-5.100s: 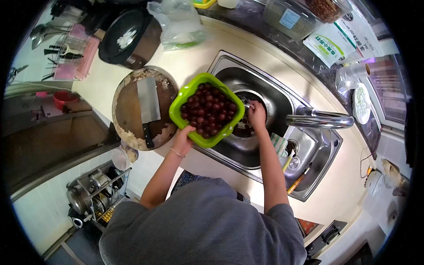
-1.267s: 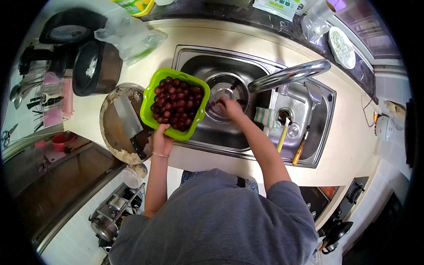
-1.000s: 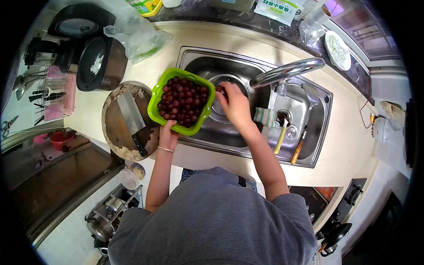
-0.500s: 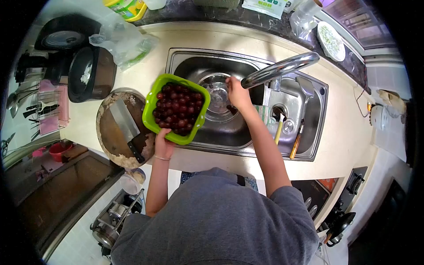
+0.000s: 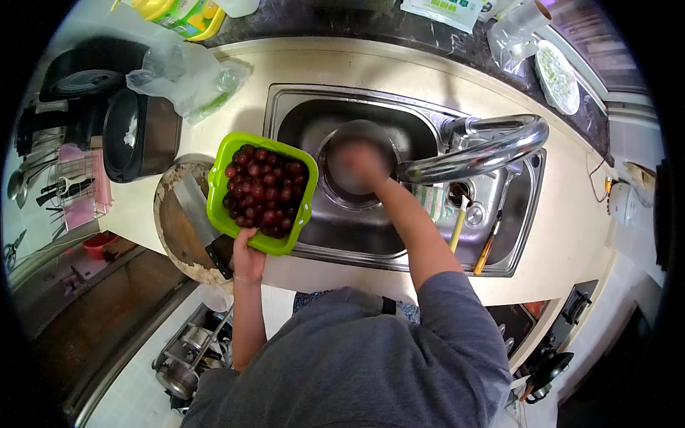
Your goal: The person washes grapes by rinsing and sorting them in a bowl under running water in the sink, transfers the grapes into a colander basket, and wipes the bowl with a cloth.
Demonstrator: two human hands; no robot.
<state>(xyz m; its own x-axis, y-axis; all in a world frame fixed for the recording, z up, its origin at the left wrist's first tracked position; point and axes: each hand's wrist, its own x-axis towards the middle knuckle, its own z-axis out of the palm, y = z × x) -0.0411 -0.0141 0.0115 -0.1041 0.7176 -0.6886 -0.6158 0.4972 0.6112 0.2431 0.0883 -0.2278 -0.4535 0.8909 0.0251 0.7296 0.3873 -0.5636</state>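
Observation:
My left hand point(image 5: 247, 258) grips the near rim of a bright green plastic basket point(image 5: 217, 182), its fingers bent over the edge. Dark red, round, grape-like fruit point(image 5: 265, 191) fills the basket, which is held over the sink's left edge and partly above a cutting board. My right hand point(image 5: 365, 167) reaches into the left basin of the steel sink point(image 5: 378, 241), over a round bowl point(image 5: 348, 205). A smear covers that hand and most of the bowl, so the fingers and whatever they touch are hidden.
A cleaver point(image 5: 196, 210) lies on the round wooden cutting board point(image 5: 171, 246). The curved faucet point(image 5: 485, 158) arches beside my right forearm. A spatula point(image 5: 503, 203) and an orange-handled tool point(image 5: 485, 253) rest in the right basin. A plastic bag point(image 5: 189, 78) sits on the counter.
The basket and my left hand have shifted left and a little nearer to me. My right hand has moved left over the bowl and is now blurred. The whole view has shifted slightly.

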